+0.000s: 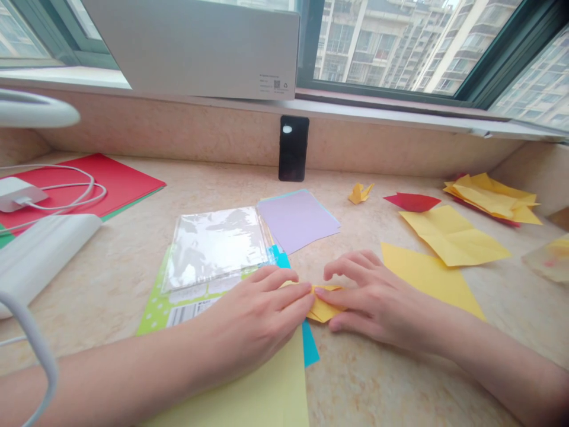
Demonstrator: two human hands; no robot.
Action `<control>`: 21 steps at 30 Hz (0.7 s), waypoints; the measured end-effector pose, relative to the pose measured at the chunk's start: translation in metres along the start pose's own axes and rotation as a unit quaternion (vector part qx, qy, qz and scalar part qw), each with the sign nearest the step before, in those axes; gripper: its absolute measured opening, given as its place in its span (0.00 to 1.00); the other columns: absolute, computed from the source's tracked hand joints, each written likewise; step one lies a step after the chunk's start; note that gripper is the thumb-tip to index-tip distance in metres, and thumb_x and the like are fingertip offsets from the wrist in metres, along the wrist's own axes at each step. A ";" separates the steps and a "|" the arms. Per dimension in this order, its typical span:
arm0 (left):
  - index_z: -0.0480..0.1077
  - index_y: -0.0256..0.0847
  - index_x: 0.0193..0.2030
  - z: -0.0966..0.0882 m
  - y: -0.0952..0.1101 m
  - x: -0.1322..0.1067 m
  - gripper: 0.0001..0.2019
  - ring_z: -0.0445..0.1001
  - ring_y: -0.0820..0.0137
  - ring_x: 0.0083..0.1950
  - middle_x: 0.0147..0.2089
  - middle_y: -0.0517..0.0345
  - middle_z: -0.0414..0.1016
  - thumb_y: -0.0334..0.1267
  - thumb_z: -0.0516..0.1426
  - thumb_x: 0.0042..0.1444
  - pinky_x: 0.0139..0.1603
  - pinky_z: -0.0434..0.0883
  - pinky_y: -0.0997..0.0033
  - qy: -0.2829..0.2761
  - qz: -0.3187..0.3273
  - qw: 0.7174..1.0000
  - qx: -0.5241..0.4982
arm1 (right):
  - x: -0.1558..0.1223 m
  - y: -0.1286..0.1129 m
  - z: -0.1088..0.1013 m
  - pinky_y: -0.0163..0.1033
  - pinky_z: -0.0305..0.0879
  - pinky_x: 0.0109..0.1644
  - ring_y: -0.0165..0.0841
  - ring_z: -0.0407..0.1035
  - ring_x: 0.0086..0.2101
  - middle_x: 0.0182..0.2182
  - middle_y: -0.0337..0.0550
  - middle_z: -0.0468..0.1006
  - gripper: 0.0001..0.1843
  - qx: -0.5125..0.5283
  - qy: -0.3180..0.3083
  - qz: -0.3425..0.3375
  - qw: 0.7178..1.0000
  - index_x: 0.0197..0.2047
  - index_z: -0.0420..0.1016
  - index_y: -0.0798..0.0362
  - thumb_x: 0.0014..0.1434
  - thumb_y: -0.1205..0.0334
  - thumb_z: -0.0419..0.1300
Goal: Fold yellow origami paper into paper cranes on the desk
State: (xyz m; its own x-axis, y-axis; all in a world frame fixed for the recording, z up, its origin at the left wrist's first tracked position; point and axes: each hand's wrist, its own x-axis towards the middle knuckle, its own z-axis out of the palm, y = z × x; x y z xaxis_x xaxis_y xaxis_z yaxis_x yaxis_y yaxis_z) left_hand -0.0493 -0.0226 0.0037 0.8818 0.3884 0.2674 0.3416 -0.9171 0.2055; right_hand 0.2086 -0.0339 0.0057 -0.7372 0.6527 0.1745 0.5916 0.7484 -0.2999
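Note:
Between my two hands a small piece of folded yellow origami paper (323,309) lies low over the table. My left hand (269,308) has its fingers pressed together on the paper's left part and covers much of it. From the other side my right hand (377,296) grips the right end with its index finger on top and its thumb at the near edge, other fingers curled above. Under my left hand and forearm are a pale yellow sheet (267,391) and a bright blue sheet (310,345). A clear plastic sleeve (217,246) lies on a green dotted packet (153,302) beyond my left wrist.
Lilac paper squares (299,220) lie ahead. To the right are yellow sheets (453,234), a red folded piece (413,202) and a small yellow folded figure (360,193). A black phone (293,148) leans on the wall. Red sheets (120,184), cables and a white lamp base (48,255) stand left.

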 end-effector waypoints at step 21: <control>0.70 0.38 0.54 0.000 0.000 0.001 0.12 0.73 0.62 0.48 0.46 0.47 0.76 0.30 0.51 0.67 0.47 0.72 0.62 0.029 0.024 0.999 -0.009 | 0.008 -0.015 0.020 0.42 0.68 0.46 0.34 0.71 0.40 0.38 0.41 0.75 0.08 0.196 0.088 0.192 0.958 0.35 0.82 0.46 0.64 0.63 0.62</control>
State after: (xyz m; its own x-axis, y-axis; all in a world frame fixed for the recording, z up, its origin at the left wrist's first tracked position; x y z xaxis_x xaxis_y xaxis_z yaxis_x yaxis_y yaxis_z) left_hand -0.0481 -0.0221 0.0037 0.8764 0.3497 0.3310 0.2939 -0.9330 0.2075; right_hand 0.1866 -0.0422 -0.0073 -0.4033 0.9062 0.1270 0.6146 0.3711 -0.6961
